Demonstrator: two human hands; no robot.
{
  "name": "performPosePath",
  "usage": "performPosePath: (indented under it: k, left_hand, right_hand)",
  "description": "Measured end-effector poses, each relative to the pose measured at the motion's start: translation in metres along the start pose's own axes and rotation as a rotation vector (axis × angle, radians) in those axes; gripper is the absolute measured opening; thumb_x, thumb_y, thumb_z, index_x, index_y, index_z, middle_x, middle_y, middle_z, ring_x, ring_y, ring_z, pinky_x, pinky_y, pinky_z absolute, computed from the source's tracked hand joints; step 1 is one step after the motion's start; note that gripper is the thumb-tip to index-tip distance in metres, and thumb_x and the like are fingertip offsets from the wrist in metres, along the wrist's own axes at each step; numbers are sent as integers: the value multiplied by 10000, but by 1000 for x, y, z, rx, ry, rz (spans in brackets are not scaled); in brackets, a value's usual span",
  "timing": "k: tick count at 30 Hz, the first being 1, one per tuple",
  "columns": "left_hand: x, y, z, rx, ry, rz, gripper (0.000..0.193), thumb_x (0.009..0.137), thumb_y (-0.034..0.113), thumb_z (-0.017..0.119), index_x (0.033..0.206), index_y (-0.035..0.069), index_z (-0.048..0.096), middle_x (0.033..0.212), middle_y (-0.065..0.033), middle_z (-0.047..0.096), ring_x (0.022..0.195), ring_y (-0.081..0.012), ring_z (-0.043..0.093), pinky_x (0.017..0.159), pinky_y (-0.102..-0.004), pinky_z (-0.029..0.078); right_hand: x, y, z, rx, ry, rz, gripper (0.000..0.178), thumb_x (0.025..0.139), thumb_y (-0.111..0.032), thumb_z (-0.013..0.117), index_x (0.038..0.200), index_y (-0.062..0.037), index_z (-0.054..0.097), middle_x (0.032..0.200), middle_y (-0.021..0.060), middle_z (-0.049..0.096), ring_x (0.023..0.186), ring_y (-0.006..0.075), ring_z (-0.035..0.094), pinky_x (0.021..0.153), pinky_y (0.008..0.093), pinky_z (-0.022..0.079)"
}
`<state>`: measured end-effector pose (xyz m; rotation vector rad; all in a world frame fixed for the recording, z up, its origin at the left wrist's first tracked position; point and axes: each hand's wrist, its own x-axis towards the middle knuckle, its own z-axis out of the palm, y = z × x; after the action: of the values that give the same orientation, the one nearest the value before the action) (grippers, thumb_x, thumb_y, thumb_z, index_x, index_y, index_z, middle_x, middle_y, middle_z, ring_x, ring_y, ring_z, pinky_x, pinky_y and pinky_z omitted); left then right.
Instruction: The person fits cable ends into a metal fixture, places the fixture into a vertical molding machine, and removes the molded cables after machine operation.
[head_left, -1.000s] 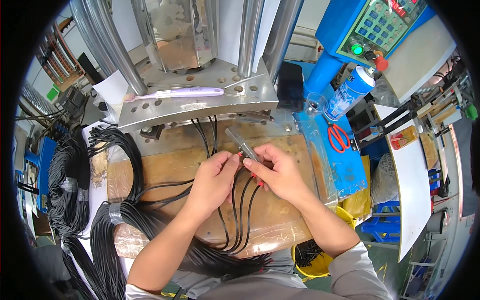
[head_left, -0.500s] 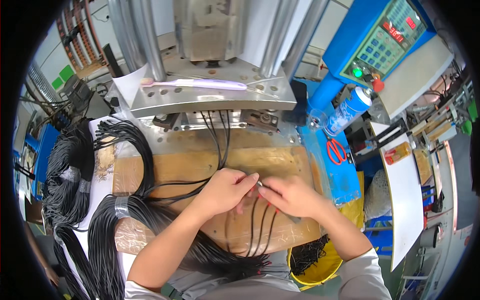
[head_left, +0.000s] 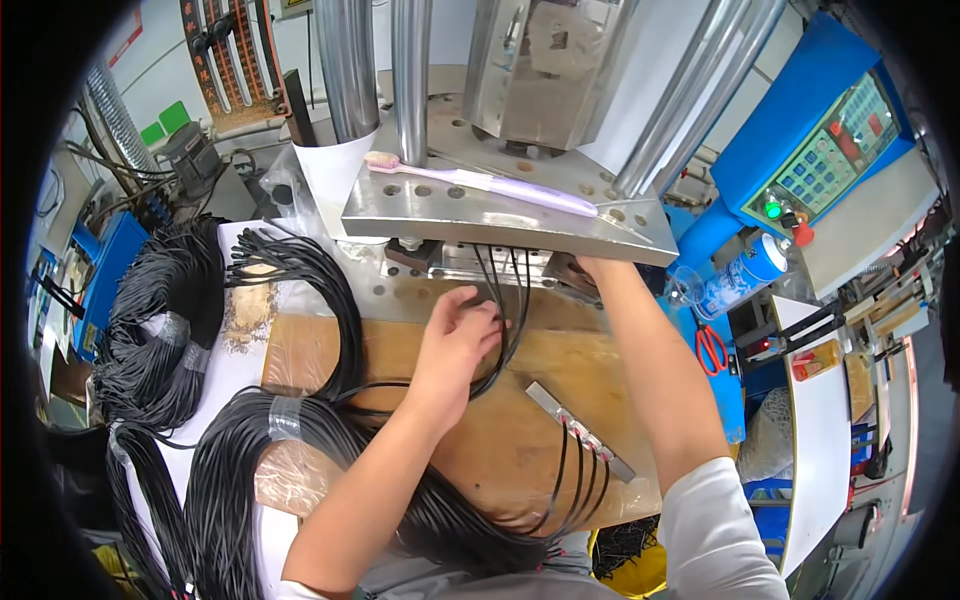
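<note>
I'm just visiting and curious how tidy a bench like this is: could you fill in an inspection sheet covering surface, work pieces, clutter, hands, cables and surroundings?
Surface: brown board, partly covered in clear film.
Work pieces: metal bar lying aslant on the board, attached black leads showing red near it.
Clutter: toothbrush on the steel plate; red-handled scissors and spray can to the right.
Hands: left hand loosely curled by the hanging cables, contact unclear; right hand mostly hidden under the steel plate.
Cables: taped black bundles at left.
Surroundings: blue control box, green button lit; yellow bin with dark scraps, partly visible.
</note>
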<state>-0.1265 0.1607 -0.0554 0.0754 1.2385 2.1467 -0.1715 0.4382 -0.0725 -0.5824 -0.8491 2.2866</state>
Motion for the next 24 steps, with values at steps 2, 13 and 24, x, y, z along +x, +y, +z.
performPosePath:
  k: [2,13,24]
  left_hand:
    - [0,3,2,-12,-14,-28,483,1004,154,621,1399,-13,399,1288,-195,595,1176,-308,629,1073,-389,492]
    - [-4,12,8,-47,-206,-277,474,1029,261,608,1396,26,421,1247,-243,647,1141,-357,671,1031,-413,528]
    - [-86,-6,14,-124,-301,-665,243,1092,282,531,1090,51,608,730,-5,562,619,-132,535,588,-285,481]
  right_hand:
    - [9,9,-3,-58,-30,-32,360,1104,-218,395,1423,-74,480,1443,146,534,1279,313,556,1108,465,479]
    - [-12,-13,1,-90,-143,-18,277,1091,-196,461,1308,-38,530,1356,141,560,1212,280,577,1066,445,513]
    - [-178,-59,-36,-1339,-424,195,358,955,-322,735,1096,2,675,939,68,729,627,133,623,517,277,487]
